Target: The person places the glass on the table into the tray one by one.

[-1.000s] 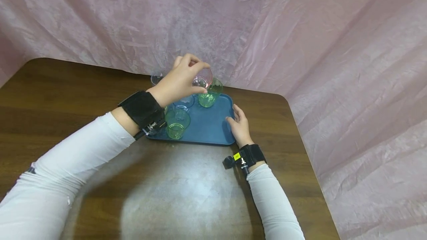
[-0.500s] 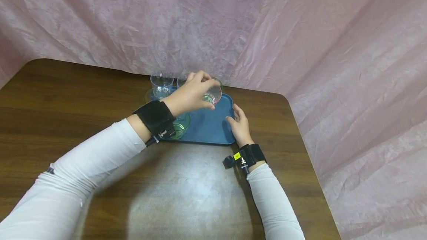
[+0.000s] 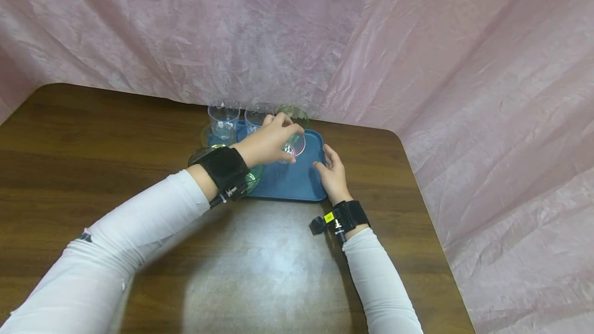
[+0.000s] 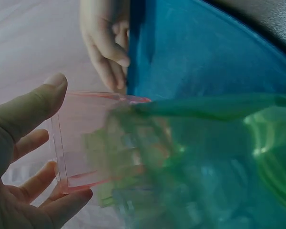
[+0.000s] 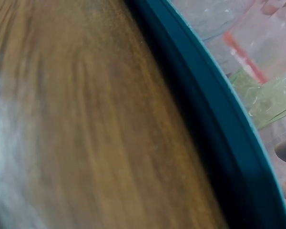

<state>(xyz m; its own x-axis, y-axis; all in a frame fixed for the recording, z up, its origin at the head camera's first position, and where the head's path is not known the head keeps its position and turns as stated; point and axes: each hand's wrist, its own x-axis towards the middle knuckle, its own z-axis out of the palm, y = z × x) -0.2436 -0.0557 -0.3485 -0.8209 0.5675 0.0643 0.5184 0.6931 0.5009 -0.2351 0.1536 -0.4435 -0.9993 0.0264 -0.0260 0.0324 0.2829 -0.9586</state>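
Note:
In the head view, my left hand (image 3: 266,143) holds a clear plastic cup with a pink tint (image 3: 297,144) over the middle of the blue tray (image 3: 292,198). Thumb and fingers pinch it near one end, and the left wrist view shows the pink cup (image 4: 78,138) lying sideways between them. A green cup (image 4: 229,148) fills the near side of that view. My right hand (image 3: 334,177) rests at the tray's right edge, its fingers relaxed along the rim. A green cup (image 3: 293,113) stands behind the left hand, and another green cup (image 3: 255,175) is partly hidden by the left wrist.
Two clear cups (image 3: 224,113) stand at the tray's back left, with a yellowish cup (image 3: 215,137) in front of them. The brown wooden table (image 3: 385,169) surrounds the tray. A pink curtain (image 3: 278,30) hangs behind the table.
My left hand has carried the pink cup from above the back of the tray rightward and down, nearer to the tray's middle. The right hand has stayed at the tray's edge.

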